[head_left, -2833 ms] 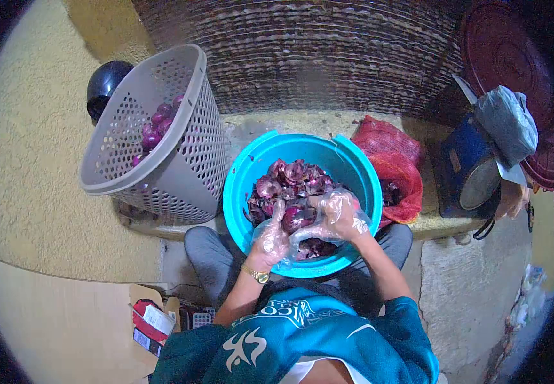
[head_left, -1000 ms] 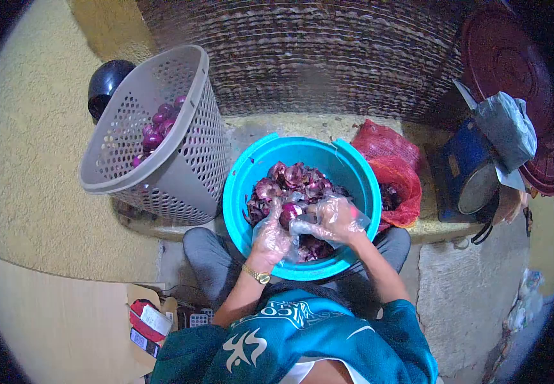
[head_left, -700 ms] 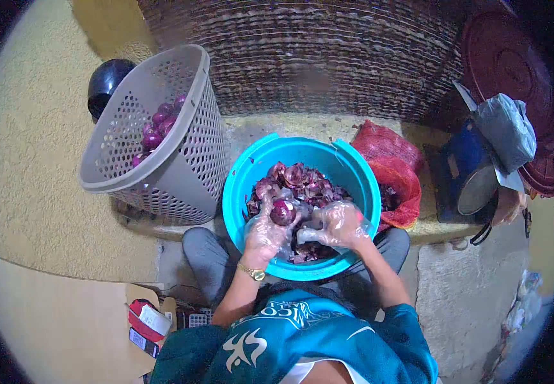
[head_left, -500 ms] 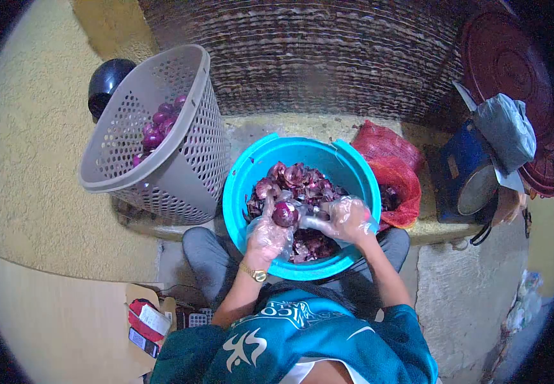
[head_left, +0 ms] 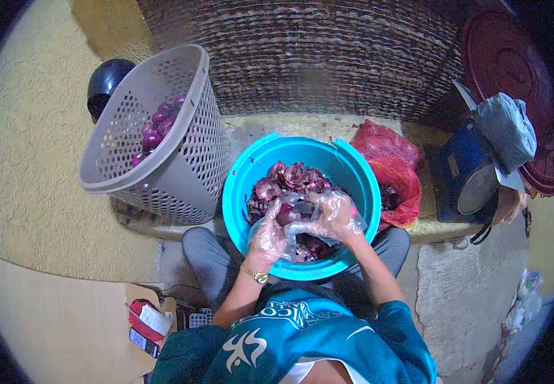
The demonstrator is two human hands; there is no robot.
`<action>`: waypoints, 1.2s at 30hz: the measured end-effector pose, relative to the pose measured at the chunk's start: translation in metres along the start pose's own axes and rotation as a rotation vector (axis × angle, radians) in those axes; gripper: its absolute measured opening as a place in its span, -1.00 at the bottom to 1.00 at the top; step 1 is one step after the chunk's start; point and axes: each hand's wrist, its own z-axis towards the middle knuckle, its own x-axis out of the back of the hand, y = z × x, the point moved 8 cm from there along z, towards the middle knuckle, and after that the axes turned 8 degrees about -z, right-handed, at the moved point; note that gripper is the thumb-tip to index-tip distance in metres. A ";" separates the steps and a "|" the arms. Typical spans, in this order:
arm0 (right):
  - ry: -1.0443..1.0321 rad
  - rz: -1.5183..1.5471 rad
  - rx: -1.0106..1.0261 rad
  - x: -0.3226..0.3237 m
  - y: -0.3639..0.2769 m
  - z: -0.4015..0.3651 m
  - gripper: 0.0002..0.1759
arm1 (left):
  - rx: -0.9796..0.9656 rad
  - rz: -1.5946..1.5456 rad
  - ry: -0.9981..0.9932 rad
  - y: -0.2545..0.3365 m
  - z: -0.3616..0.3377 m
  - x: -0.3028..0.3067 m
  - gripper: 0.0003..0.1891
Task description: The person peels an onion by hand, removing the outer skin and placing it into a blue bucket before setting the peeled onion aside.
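Both my hands wear clear plastic gloves and work over a turquoise tub (head_left: 238, 217) between my knees. My left hand (head_left: 269, 240) is closed round a red onion (head_left: 284, 214), partly hidden by its fingers. Bent over the onion from the right is my right hand (head_left: 334, 221), closed on what looks like a small knife. Its flat grey blade (head_left: 302, 207) lies across the onion top, and a pinkish bit shows at the back of the hand. Loose purple onion skins (head_left: 296, 176) fill the tub's bottom beneath both hands.
A grey perforated basket (head_left: 194, 160) on the left holds several peeled red onions (head_left: 155, 131). Behind it sits a dark round pot (head_left: 107, 83). Right of the tub lies a red mesh sack (head_left: 392, 153), then a blue container (head_left: 462, 166) with a grey plastic bag (head_left: 506, 128) on it.
My right hand has moved slightly left and up, its fingers now over the onion. The onion, plainly visible before, is now partly covered. The left hand has barely moved.
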 end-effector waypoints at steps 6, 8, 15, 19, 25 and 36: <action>-0.042 -0.034 0.005 -0.004 0.001 0.000 -0.23 | -0.128 0.120 0.038 0.005 0.000 -0.001 -0.55; -0.016 -0.012 0.016 -0.008 0.002 -0.001 -0.24 | -0.049 0.060 -0.112 0.005 0.004 0.002 -0.59; -0.161 0.115 -0.002 -0.016 -0.001 0.000 -0.35 | -0.259 0.242 -0.088 0.010 -0.002 -0.012 -0.58; -0.172 0.058 0.002 -0.023 -0.001 -0.003 -0.37 | -0.261 0.231 -0.060 0.012 -0.003 -0.011 -0.57; -0.256 -0.005 0.103 -0.026 -0.004 -0.014 -0.41 | -0.163 0.126 -0.094 0.017 -0.002 -0.011 -0.54; -0.254 -0.169 -0.034 -0.012 0.029 -0.018 -0.34 | -0.220 0.023 -0.047 0.017 -0.002 -0.009 -0.49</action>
